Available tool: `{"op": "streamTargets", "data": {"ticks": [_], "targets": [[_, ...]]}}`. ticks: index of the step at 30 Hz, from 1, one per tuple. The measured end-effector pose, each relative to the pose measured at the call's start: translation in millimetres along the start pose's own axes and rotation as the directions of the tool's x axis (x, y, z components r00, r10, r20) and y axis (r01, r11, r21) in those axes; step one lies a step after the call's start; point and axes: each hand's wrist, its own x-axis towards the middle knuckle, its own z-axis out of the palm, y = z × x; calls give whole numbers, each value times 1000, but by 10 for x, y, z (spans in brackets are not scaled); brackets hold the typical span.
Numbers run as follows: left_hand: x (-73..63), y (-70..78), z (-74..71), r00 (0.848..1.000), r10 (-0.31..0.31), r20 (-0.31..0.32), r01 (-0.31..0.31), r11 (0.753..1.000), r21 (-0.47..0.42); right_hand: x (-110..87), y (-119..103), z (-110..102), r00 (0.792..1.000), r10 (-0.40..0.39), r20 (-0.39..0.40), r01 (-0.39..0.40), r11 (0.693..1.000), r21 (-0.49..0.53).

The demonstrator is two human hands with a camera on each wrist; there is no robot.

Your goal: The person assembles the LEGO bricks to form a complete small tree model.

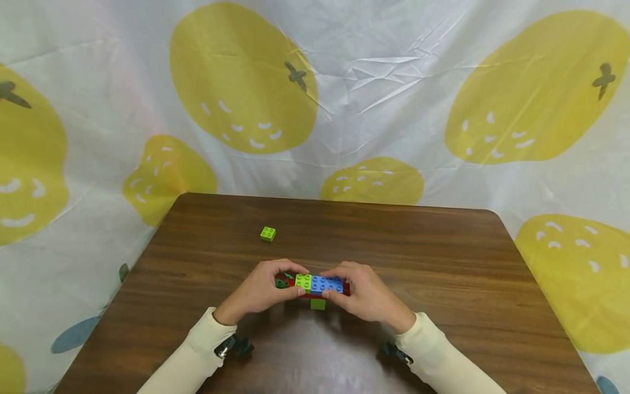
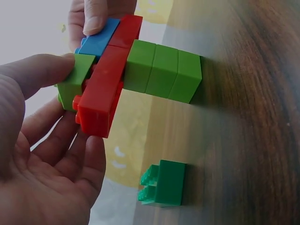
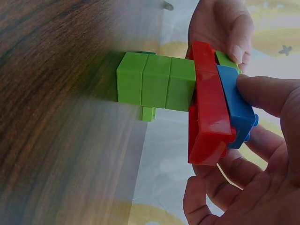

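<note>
My left hand (image 1: 263, 287) pinches a lime green toy brick (image 2: 77, 82) between thumb and fingers. On its right, my right hand (image 1: 369, 293) grips a longer blue brick (image 3: 236, 108) the same way. Both bricks sit over a row of red bricks (image 2: 101, 93), and red studs show in a narrow gap beneath them. Under the red row stands a column of stacked lime green bricks (image 3: 157, 82), its foot on the table. Fingers of both hands reach around the far side of the bricks, partly hidden.
A dark green brick (image 2: 169, 183) stands on the table beside the left hand. Farther back lies a separate lime green brick (image 1: 268, 234). Behind the brown wooden table (image 1: 418, 246) hangs a white cloth (image 1: 374, 109) with yellow fruit prints.
</note>
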Motion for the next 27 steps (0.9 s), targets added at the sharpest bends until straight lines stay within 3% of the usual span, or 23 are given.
{"op": "streamTargets", "data": {"ticks": [11,18,27], "targets": [[46,-20,-1,998,57,6,-58,998,18,-3,-7,-16,1000,-8,-9,8,1000,14],[17,-11,-6,1000,27,13,-27,1000,3,-13,-5,5,1000,-19,-3,20,999,32],[-7,9,-10,999,44,2,-44,999,15,-12,1,40,1000,2,-4,-1,999,36]]}}
